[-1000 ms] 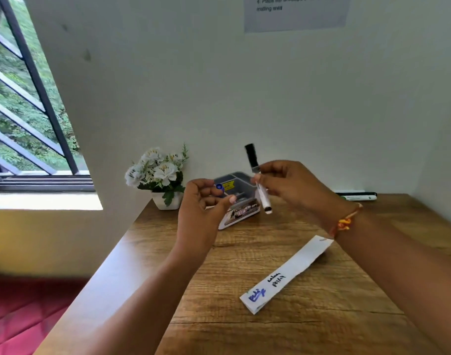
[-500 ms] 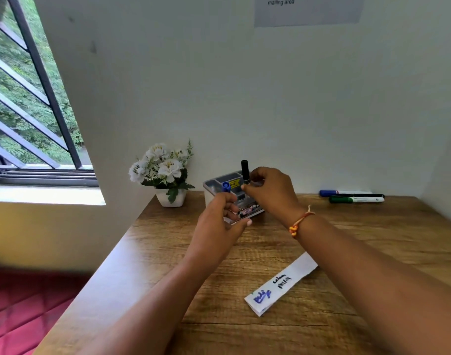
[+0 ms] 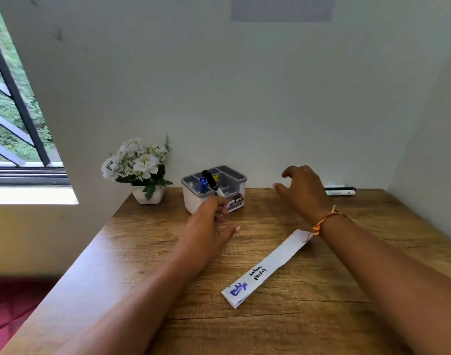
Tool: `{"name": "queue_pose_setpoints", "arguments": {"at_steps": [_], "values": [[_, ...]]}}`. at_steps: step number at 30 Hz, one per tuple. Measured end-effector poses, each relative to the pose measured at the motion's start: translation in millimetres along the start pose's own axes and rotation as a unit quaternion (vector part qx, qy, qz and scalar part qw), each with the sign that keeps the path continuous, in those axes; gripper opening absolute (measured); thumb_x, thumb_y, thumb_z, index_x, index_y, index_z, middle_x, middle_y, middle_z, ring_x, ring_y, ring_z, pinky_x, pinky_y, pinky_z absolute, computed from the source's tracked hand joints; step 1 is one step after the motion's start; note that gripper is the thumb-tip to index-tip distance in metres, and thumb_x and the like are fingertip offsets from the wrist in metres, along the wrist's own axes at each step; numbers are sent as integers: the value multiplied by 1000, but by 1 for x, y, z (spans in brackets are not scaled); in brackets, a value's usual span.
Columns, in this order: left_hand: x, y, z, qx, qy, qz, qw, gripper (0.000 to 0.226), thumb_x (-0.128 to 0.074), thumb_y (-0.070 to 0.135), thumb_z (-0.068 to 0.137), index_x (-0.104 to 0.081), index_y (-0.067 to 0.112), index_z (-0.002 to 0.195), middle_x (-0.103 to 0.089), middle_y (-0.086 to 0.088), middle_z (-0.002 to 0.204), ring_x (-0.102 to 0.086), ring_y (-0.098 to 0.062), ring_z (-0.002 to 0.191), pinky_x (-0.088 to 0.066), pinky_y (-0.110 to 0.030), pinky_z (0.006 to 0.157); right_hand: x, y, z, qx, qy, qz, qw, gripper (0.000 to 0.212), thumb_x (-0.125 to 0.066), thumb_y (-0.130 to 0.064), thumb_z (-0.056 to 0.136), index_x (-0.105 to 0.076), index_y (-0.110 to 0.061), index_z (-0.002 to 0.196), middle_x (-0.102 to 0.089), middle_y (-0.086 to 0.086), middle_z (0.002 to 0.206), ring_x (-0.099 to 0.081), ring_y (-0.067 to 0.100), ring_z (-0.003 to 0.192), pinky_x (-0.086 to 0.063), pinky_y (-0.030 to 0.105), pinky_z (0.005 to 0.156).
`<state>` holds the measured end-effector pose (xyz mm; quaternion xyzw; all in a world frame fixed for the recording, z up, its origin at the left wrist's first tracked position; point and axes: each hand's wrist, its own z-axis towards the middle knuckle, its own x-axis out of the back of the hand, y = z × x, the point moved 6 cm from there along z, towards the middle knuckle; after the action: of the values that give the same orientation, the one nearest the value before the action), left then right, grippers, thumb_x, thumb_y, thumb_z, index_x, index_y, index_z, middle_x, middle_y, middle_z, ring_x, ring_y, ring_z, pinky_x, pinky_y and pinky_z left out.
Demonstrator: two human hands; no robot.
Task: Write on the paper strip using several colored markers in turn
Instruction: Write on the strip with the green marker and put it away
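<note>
apparently black marker (image 3: 211, 181) parked in organizer (image 3: 238, 176), finished; right hand (image 3: 304, 190) wide, empty, reaching toward far markers (image 3: 339, 191) for next colour; left hand (image 3: 204, 231) curled by organizer, grip unclear; paper strip (image 3: 268, 265) flat on surface (image 3: 347, 290).

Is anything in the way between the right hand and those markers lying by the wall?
Nothing visible. The right hand hovers open over the table, and the markers lie just beyond it against the wall, with no object between them.
</note>
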<state>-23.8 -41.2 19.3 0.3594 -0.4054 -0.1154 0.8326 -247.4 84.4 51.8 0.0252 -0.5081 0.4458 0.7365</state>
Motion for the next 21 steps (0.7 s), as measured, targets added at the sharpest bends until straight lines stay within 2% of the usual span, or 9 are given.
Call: {"name": "queue_pose_setpoints", "arguments": {"at_steps": [2,4,8,13,17,21], "values": [[-4,0,0,3,-14,13,1000,52,-78,38,82,-49,33,126,-57,19,109,-57,-1,101,-54,-27,90,5,35,-1,-49,-14,-71,996,38,-68,-35,87,-65,-12,118,-66,17,114,-62,36,108,-52,41,89],[-6,2,-1,-2,-22,28,999,55,-77,39,83,-48,34,129,-56,20,109,-56,1,100,-54,-25,88,4,59,-4,-65,-49,-120,989,37,-65,-33,90,-62,-13,121,-65,15,117,-61,35,108,-53,43,88],[-8,9,-2,-15,-36,48,998,55,-74,39,85,-45,35,131,-54,21,110,-54,3,98,-53,-24,87,0,79,-6,-50,-102,-125,986,39,-65,-32,90,-62,-14,124,-67,14,121,-62,33,111,-53,42,94],[-8,11,-3,-17,-43,52,998,55,-74,38,85,-46,34,131,-55,20,110,-54,5,98,-53,-22,86,-6,80,-3,-30,-106,-159,981,41,-59,-30,95,-59,-10,131,-61,18,126,-56,37,117,-48,44,98],[-10,11,-3,-21,-49,59,997,53,-73,39,86,-46,34,131,-55,19,110,-54,5,96,-52,-20,84,-6,86,1,-50,-111,-204,971,41,-55,-36,98,-59,-16,133,-51,16,134,-47,36,125,-47,46,98],[-11,10,-3,-26,-54,60,996,51,-73,40,86,-47,35,130,-55,20,109,-54,5,95,-52,-18,82,-5,86,4,-30,-103,-211,972,34,-57,-36,97,-64,-21,127,-56,13,129,-51,34,120,-49,43,93]]}}
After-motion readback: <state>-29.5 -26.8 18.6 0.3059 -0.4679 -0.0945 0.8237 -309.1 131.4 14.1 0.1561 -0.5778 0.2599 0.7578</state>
